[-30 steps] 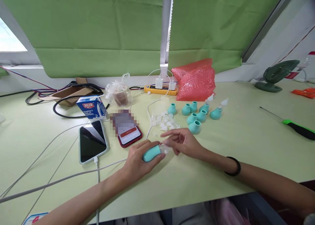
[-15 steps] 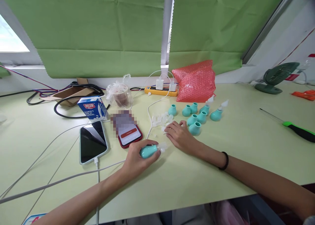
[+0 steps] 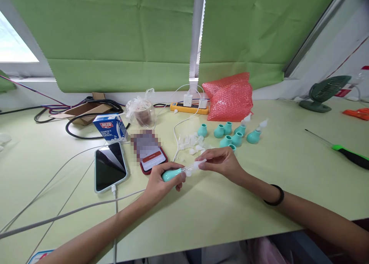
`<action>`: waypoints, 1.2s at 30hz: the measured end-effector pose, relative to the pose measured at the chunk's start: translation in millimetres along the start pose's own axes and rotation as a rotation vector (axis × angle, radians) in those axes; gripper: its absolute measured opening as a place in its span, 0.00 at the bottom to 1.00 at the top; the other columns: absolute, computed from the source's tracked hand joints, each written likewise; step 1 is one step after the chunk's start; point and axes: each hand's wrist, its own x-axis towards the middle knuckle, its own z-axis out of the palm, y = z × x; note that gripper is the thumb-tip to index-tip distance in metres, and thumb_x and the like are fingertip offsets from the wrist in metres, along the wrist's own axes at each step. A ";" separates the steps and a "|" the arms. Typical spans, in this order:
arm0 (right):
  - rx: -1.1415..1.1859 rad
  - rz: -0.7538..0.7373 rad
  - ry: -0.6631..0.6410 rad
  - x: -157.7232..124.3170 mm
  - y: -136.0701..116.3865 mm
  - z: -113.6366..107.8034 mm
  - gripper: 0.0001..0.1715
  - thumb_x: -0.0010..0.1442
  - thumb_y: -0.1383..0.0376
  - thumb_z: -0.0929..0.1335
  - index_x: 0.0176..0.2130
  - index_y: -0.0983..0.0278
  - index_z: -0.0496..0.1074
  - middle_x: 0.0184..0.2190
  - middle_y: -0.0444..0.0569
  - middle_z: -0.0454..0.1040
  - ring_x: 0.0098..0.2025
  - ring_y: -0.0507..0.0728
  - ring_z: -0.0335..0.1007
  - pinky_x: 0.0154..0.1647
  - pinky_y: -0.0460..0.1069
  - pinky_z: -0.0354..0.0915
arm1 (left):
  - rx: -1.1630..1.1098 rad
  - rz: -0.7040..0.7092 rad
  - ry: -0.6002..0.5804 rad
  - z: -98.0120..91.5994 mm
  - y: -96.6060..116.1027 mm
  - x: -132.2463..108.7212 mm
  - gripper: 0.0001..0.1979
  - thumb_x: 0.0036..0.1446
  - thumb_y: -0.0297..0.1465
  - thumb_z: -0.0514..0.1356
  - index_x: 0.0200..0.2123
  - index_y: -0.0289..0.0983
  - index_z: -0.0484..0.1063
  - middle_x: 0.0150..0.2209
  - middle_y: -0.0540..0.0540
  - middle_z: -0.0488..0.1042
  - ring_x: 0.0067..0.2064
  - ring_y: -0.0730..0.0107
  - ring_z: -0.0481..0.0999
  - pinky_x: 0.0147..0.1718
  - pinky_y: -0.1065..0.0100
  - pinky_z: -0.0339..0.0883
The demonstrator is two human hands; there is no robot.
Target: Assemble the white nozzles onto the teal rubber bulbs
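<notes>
My left hand (image 3: 161,181) is closed round a teal rubber bulb (image 3: 170,174) held just above the pale green table (image 3: 219,214). My right hand (image 3: 221,163) pinches a small clear plastic tip (image 3: 198,164) against the bulb's open end. Just behind the hands lies a heap of several clear plastic tips (image 3: 191,144). Further right stand several more teal bulbs (image 3: 230,135), two of them fitted with clear tips (image 3: 255,133). A black band circles my right wrist.
Two phones (image 3: 111,166) lie left of the hands, one on a white charging cable (image 3: 72,210). Behind are a milk carton (image 3: 111,127), a bagged cup (image 3: 141,111), a yellow power strip (image 3: 188,107), a red bubble-wrap bag (image 3: 229,96), a green fan (image 3: 321,92) and a screwdriver (image 3: 344,152).
My right hand went to the heap of clear tips, then came back with one and now holds it at the end of the bulb. The left hand kept hold of the bulb.
</notes>
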 end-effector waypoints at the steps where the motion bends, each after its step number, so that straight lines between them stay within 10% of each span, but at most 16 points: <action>1: 0.031 0.047 0.000 -0.4 -0.1 0.3 0.08 0.40 0.67 0.73 0.27 0.62 0.76 0.25 0.46 0.75 0.27 0.52 0.69 0.26 0.45 0.66 | -0.025 0.000 -0.014 -0.5 0.3 0.0 0.09 0.47 0.32 0.59 0.30 0.30 0.69 0.20 0.49 0.68 0.19 0.75 0.67 0.21 0.71 0.63; 19: 0.208 0.269 -0.008 0.1 4.3 1.6 0.11 0.37 0.67 0.73 0.28 0.66 0.76 0.24 0.48 0.76 0.26 0.54 0.73 0.32 0.50 0.71 | 0.023 0.021 0.003 -0.4 1.0 -1.4 0.13 0.46 0.34 0.60 0.32 0.30 0.69 0.17 0.52 0.66 0.17 0.77 0.65 0.17 0.73 0.62; 36: 0.557 0.409 0.087 -6.2 12.3 20.7 0.07 0.41 0.65 0.72 0.22 0.68 0.75 0.22 0.46 0.74 0.25 0.50 0.71 0.31 0.45 0.70 | 0.701 0.596 0.274 4.7 -10.4 -10.2 0.10 0.50 0.30 0.58 0.37 0.33 0.70 0.29 0.43 0.74 0.29 0.69 0.73 0.29 0.71 0.67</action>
